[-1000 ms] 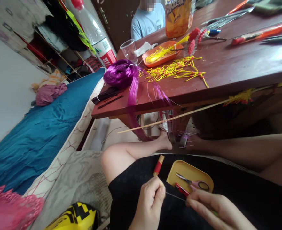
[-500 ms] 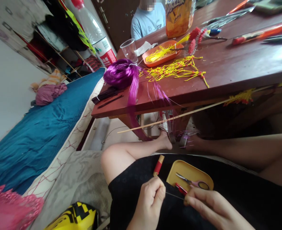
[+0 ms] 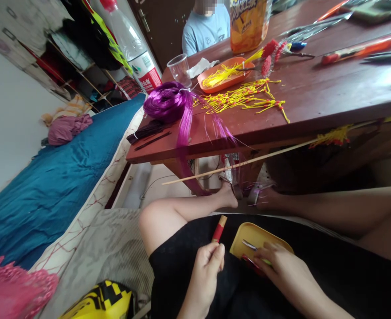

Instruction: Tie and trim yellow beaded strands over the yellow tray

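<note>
My left hand (image 3: 209, 266) is closed around a stick wrapped in red (image 3: 219, 229), whose tip pokes up above my fingers. My right hand (image 3: 278, 268) rests over the small yellow tray (image 3: 248, 237) on my lap, fingers curled down onto what lies in it. Scissors (image 3: 248, 244) lie in that tray, mostly covered by the hand; whether the hand grips them I cannot make out. My lap is covered by black cloth (image 3: 315, 266).
A red-brown table (image 3: 315, 97) ahead holds a purple fibre bundle (image 3: 169, 104), yellow strands (image 3: 242, 95), an orange tray (image 3: 227, 73), a glass (image 3: 178, 68) and a snack bag (image 3: 247, 22). A long thin stick (image 3: 235, 165) hangs under the table. Another person (image 3: 204, 26) sits beyond. A blue bed (image 3: 49, 190) lies left.
My right hand has moved up and left onto the yellow tray, covering the scissors. The thin wire that ran between my hands no longer shows. My left hand has barely moved.
</note>
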The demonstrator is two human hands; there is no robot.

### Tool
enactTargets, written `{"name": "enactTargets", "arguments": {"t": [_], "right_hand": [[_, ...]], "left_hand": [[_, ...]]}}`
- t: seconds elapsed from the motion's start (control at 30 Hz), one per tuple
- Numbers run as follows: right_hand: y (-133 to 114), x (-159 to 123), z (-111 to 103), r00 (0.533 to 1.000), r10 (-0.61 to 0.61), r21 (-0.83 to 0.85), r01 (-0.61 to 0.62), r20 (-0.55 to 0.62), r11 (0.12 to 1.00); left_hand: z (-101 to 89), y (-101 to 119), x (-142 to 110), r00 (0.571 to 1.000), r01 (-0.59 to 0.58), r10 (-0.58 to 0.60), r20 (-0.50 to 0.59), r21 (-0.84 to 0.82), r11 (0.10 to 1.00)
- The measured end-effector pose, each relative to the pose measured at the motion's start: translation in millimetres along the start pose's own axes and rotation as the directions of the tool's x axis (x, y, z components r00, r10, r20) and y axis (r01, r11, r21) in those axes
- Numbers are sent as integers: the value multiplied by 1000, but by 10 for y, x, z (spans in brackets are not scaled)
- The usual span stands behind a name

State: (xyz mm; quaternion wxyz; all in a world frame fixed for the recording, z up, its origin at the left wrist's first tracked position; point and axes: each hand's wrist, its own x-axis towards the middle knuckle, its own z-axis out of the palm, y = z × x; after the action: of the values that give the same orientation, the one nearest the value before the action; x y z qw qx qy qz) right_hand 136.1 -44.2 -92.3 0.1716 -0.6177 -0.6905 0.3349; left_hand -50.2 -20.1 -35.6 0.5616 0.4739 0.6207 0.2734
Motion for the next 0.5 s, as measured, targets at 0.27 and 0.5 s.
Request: {"name": "enactTargets", "arguments": {"t": [0.27,0.5], "right_hand": [[-92,-60,-124,1000,5,182,-3,-8,983],[-267,-221,-201,991,105,751,-10,-79,660]], "left_hand": [[67,-30,-34,992,72,-96,-82,-258,964],[131,153,-81,984,29,8,176,-207,978]]}}
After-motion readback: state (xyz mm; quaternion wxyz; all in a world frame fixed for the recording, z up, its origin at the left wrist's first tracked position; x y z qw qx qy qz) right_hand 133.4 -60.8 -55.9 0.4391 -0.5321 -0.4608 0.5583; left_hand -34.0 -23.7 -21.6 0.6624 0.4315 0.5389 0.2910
